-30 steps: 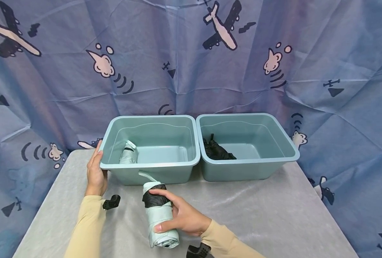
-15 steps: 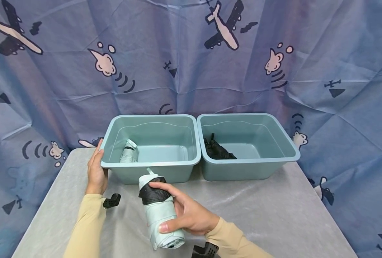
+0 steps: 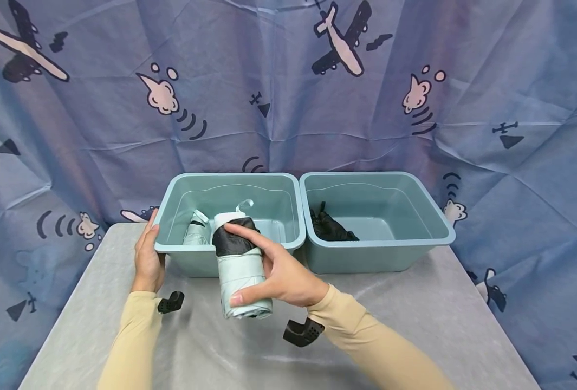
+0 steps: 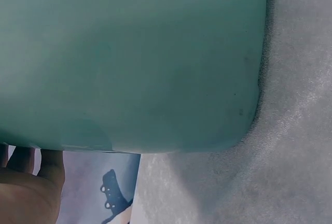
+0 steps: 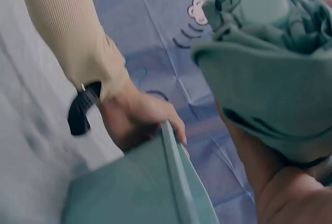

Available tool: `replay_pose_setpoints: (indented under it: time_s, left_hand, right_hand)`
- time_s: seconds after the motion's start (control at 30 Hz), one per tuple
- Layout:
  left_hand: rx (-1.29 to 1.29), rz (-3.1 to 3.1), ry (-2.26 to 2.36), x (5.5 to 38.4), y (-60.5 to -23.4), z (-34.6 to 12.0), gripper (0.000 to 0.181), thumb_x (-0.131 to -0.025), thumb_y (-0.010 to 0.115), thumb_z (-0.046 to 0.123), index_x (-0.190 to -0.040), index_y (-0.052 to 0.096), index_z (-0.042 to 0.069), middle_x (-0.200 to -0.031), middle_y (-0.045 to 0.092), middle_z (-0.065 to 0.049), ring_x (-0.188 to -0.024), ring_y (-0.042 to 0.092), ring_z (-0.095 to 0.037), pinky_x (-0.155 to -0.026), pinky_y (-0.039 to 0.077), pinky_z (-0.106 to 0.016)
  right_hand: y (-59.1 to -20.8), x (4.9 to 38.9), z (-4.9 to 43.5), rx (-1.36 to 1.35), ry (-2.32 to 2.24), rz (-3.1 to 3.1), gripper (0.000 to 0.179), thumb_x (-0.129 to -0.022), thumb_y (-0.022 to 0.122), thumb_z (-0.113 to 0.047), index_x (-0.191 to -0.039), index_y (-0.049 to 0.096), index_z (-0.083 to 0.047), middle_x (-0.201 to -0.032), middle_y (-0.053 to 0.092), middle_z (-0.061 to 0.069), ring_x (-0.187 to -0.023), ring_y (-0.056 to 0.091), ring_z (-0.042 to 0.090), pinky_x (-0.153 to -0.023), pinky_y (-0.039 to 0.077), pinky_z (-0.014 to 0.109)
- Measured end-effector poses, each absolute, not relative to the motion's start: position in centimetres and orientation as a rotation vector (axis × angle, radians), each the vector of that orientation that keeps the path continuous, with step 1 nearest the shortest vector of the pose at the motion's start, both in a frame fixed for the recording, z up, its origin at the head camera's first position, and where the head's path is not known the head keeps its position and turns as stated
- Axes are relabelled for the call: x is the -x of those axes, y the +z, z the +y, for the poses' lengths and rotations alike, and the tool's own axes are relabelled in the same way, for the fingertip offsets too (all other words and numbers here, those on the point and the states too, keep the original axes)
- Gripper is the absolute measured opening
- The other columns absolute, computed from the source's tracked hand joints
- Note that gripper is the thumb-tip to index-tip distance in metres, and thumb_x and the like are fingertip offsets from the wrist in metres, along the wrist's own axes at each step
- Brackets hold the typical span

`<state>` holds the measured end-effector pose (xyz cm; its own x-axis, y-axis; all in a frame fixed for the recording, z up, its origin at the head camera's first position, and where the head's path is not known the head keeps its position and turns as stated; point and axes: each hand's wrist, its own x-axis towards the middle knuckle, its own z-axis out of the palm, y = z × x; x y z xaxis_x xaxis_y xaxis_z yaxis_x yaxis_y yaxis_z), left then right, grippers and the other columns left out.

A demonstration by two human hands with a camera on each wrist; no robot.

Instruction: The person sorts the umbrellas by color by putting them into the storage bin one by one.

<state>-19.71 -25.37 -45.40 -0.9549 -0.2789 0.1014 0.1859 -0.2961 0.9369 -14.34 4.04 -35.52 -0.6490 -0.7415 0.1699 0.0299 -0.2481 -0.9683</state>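
Note:
My right hand (image 3: pixel 288 273) grips a rolled mint-green folding umbrella (image 3: pixel 241 276) with a black band of fabric near its far end. The umbrella is tilted, its strap end over the near rim of the left bin (image 3: pixel 181 248). In the right wrist view the umbrella's (image 5: pixel 270 84) round end cap and bunched fabric show close up. My left hand (image 3: pixel 148 262) rests on the left bin's outer left side, fingers fairly straight by the rim; the left wrist view shows some fingers (image 4: pixel 51 169) at the wall. Inside that bin lies another mint-green umbrella (image 3: pixel 196 233).
A matching right bin (image 3: pixel 366 257) stands against the left one, holding a black folded umbrella (image 3: pixel 334 228). Both stand on a grey cloth-covered table (image 3: pixel 415 319). A blue printed curtain (image 3: pixel 288 81) hangs behind.
My right hand has lifted the umbrella up and forward from above the table to over the left bin's near rim. The left hand stays at the bin's side.

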Motion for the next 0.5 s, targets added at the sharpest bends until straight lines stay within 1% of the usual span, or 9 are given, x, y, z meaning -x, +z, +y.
replay_pose_setpoints:
  time_s: [0.13, 0.27, 0.43, 0.5]
  left_hand:
    - [-0.11, -1.654, -2.317, 19.8, -45.4, -25.4, 0.051, -0.111, 0.032, 0.019, -0.161, 0.028, 0.013, -0.167, 0.024, -0.001, -0.15, 0.026, -0.016, -0.12, 0.023, -0.027]
    - [-0.115, -1.651, -2.312, 19.8, -45.4, -25.4, 0.051, -0.11, 0.033, 0.019, -0.161, 0.029, 0.013, -0.167, 0.025, -0.001, -0.15, 0.027, -0.016, -0.12, 0.023, -0.027]
    - [-0.129, -1.651, -2.311, 19.7, -45.4, -25.4, 0.051, -0.111, 0.034, 0.02, -0.161, 0.03, 0.014, -0.166, 0.028, -0.002, -0.149, 0.028, -0.017, -0.119, 0.024, -0.027]
    - [-0.127, -1.651, -2.313, 19.7, -45.4, -25.4, 0.051, -0.111, 0.034, 0.02, -0.161, 0.029, 0.014, -0.166, 0.027, -0.002, -0.149, 0.028, -0.017, -0.119, 0.024, -0.027]
  right_hand:
    - [-34.8, 16.5, 3.6, 0.859, -1.928, 1.591, 0.103, -0.074, 0.08, 0.014, -0.157, 0.038, -0.029, -0.141, 0.043, 0.016, -0.101, 0.066, 0.032, -0.086, 0.058, 0.051]
    - [-34.5, 18.7, 3.0, 0.823, -1.935, 1.643, 0.103, -0.074, 0.079, 0.016, -0.158, 0.038, -0.028, -0.138, 0.047, 0.017, -0.097, 0.067, 0.032, -0.085, 0.059, 0.049]
    - [-34.3, 21.5, 2.2, 0.763, -1.936, 1.713, 0.1, -0.076, 0.08, 0.014, -0.157, 0.04, -0.028, -0.135, 0.051, 0.018, -0.097, 0.067, 0.03, -0.085, 0.059, 0.045]
    - [-34.4, 22.5, 2.0, 0.729, -1.924, 1.744, 0.098, -0.077, 0.081, 0.011, -0.157, 0.041, -0.029, -0.135, 0.051, 0.017, -0.099, 0.065, 0.03, -0.086, 0.059, 0.045]
